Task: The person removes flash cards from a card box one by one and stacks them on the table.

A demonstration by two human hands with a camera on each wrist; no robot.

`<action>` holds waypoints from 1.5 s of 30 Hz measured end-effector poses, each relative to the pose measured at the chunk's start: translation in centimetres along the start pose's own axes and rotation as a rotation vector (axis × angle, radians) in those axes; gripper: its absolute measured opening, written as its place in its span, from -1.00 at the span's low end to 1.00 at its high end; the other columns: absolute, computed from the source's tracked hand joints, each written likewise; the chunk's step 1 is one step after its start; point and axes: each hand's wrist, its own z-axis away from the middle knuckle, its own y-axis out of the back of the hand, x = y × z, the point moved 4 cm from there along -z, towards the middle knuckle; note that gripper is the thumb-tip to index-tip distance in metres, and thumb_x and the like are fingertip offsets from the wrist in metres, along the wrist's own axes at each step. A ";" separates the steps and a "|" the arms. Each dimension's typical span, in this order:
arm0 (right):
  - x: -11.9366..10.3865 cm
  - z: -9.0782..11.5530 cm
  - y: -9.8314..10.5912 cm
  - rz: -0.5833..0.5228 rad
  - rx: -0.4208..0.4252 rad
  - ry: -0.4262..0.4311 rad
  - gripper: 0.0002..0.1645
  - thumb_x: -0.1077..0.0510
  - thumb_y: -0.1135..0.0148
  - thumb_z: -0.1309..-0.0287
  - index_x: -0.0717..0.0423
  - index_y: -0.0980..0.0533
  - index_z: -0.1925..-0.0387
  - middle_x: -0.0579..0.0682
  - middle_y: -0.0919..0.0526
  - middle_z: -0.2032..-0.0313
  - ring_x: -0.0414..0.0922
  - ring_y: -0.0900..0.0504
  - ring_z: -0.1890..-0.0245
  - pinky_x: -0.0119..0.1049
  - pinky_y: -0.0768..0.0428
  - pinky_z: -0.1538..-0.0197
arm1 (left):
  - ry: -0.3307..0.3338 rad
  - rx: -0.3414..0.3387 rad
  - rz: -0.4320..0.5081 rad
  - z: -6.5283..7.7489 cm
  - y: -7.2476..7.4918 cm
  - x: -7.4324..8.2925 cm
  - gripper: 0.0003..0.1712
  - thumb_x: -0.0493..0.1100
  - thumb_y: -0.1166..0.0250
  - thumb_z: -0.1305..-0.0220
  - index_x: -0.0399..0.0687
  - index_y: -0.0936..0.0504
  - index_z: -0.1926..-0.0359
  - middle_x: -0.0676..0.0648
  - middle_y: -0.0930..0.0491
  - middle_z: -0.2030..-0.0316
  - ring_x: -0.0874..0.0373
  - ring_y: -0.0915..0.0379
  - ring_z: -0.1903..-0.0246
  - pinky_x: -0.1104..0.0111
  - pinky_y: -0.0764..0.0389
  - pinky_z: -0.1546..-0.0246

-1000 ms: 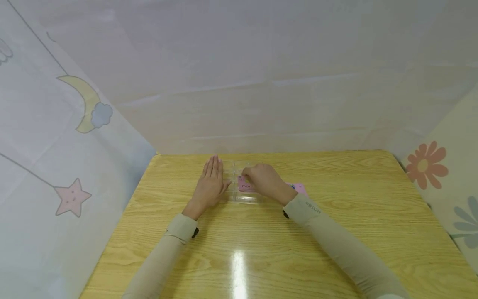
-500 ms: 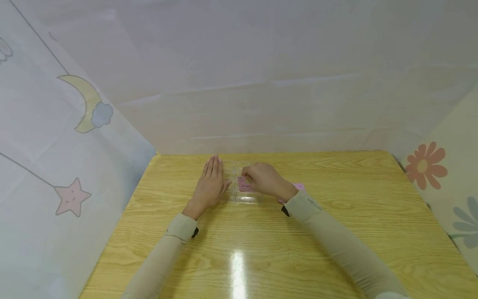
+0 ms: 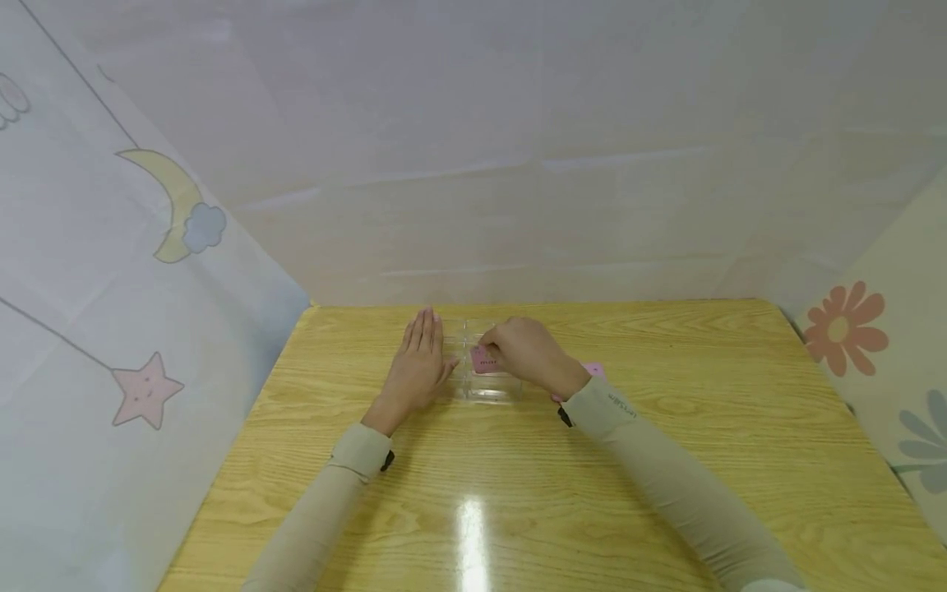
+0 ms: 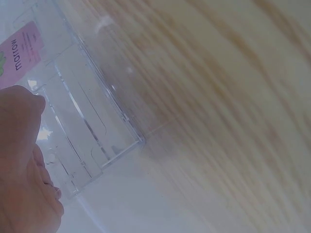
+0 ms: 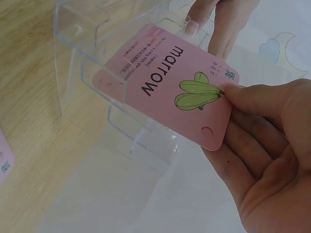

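Note:
A pink flash card (image 5: pixel 170 82) printed "marrow" with a green vegetable drawing is pinched by my right hand (image 3: pixel 533 353), thumb on its face and fingers behind. In the right wrist view, the card's far end overlaps the slots of a clear plastic divided holder (image 5: pixel 80 24). My left hand (image 3: pixel 417 366) rests with straight fingers along the holder's left side, thumb spread toward the middle. In the left wrist view, its thumb lies by the holder's clear dividers (image 4: pixel 80 107), and part of the card shows beyond.
Another pink card (image 3: pixel 595 369) lies on the wood-grain table (image 3: pixel 414 510), partly hidden behind my right wrist. A pale wall sheet (image 3: pixel 459 205) stands close behind the holder. Patterned sheets (image 3: pixel 74 444) rise along the left and right table edges.
The flash card has tilted and its near edge has moved slightly back in my right hand. My right wrist now covers more of the other card. The left hand stays in place.

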 end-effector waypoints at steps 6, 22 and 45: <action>0.3 0.1 0.4 0.026 0.016 0.018 -0.78 0.28 -0.28 -0.41 0.11 -0.81 0.11 -0.05 -0.70 0.53 -0.29 -0.21 0.61 -0.45 -0.24 0.45 | -0.002 0.009 0.003 -0.1 -0.1 0.0 -0.04 0.16 0.02 -0.67 -0.48 0.17 -0.63 -0.47 0.18 -0.65 -0.29 0.30 -0.69 -0.05 0.09 -0.71; 1.2 0.1 1.0 -0.060 0.025 0.010 -0.73 0.28 -0.21 -0.48 0.17 -0.77 -0.02 0.14 -0.86 0.08 -0.05 -0.85 0.21 -0.17 -0.81 0.03 | -0.001 0.023 -0.014 -0.2 -0.2 0.0 -0.03 0.17 0.01 -0.66 -0.48 0.15 -0.63 -0.48 0.14 -0.65 -0.28 0.30 -0.69 -0.05 0.10 -0.71; 1.9 0.5 2.3 -0.139 0.088 -0.026 -0.76 0.22 -0.27 -0.45 0.15 -0.78 0.00 0.10 -0.86 0.05 -0.02 -0.86 0.13 -0.14 -0.81 0.02 | 0.011 0.015 0.011 -0.2 -0.2 0.1 -0.04 0.17 0.00 -0.66 -0.47 0.12 -0.63 -0.48 0.14 -0.65 -0.29 0.30 -0.69 -0.04 0.10 -0.72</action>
